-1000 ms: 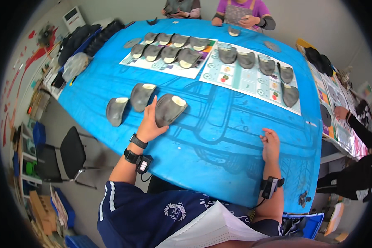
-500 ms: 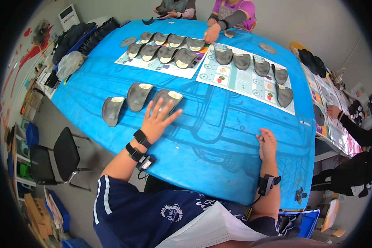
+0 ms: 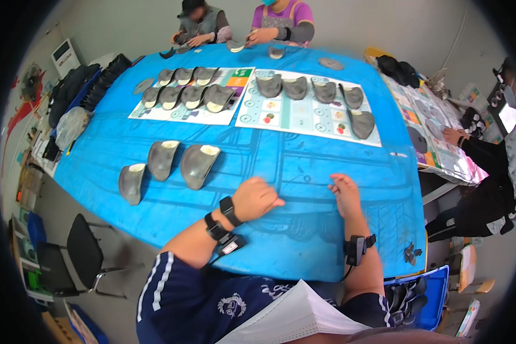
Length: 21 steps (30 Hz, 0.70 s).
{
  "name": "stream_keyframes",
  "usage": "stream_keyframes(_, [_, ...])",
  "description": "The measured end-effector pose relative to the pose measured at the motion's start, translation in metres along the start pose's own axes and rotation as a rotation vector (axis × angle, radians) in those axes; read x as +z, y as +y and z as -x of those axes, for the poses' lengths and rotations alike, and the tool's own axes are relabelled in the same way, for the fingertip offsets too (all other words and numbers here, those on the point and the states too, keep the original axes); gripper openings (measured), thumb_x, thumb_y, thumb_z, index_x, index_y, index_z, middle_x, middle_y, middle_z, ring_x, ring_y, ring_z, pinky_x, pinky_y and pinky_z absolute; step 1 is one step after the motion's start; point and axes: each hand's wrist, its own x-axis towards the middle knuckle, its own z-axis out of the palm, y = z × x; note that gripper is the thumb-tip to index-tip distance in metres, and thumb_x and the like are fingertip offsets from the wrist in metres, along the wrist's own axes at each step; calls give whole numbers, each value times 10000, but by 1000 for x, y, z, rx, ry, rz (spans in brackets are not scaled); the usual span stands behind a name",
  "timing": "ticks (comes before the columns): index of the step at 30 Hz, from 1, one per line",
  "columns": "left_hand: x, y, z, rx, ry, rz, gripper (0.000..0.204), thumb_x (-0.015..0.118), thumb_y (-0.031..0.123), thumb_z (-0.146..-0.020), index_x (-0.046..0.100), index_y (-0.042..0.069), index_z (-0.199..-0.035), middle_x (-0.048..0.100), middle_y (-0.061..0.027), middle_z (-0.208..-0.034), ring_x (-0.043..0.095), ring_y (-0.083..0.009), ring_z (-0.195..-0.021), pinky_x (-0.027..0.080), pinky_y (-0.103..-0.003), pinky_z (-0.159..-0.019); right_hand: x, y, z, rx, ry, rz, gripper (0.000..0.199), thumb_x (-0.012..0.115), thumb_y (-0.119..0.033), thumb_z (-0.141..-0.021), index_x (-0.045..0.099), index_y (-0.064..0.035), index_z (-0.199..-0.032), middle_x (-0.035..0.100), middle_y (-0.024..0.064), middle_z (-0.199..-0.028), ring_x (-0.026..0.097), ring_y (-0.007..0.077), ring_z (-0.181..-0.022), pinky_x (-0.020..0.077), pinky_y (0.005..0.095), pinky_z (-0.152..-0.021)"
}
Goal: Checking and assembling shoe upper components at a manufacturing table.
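Now both hands of the person rest on the blue table cover (image 3: pixel 304 166) in the lower middle of the frame. The left hand (image 3: pixel 257 198) is loosely curled, its fingers bent inward, and it grasps nothing. The right hand (image 3: pixel 344 193) lies flat a little to the right of it, with the fingers relaxed and also holding nothing. The two hands are near each other but apart.

To the left of the left hand, three grey insole pieces lie in a slanted row on the cover. The nearest one (image 3: pixel 199 165) is just up and left of the left hand, not touching it. The middle one (image 3: pixel 162 159) is beside it, and the last one (image 3: pixel 132 183) lies lower, toward the left edge of the table.

Higher in the frame, two printed sheets (image 3: pixel 304 117) lie side by side, and more grey insole pieces (image 3: pixel 192 94) stand in rows on them. At the top edge two other people (image 3: pixel 243 23) work with their own hands at the far side of the table.
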Motion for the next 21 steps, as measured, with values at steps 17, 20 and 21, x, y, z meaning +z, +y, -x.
stream_keyframes(17, [12,-18,17,-350,88,269,288,642,198,-784,495,52,-584,468,-73,-559,455,-244,-543,352,-338,-519,0,-7,-4,-75,-94,300,162,491,-108,-863,627,-37,-917,542,-7,-736,470,83,-672,431,239,-709])
stream_keyframes(20, [13,-22,24,-348,64,301,330,608,203,-813,478,41,-556,452,-86,-530,447,-256,-515,354,-343,-513,5,-8,-2,-70,-64,292,156,496,-113,-865,624,-42,-917,554,-6,-757,472,82,-673,437,241,-716])
stream_keyframes(21, [14,-22,25,-346,75,297,330,608,203,-813,478,41,-556,452,-86,-530,447,-256,-515,354,-343,-513,5,-7,-1,-73,-55,279,154,495,-113,-866,623,-42,-916,555,-5,-761,473,82,-673,439,242,-720])
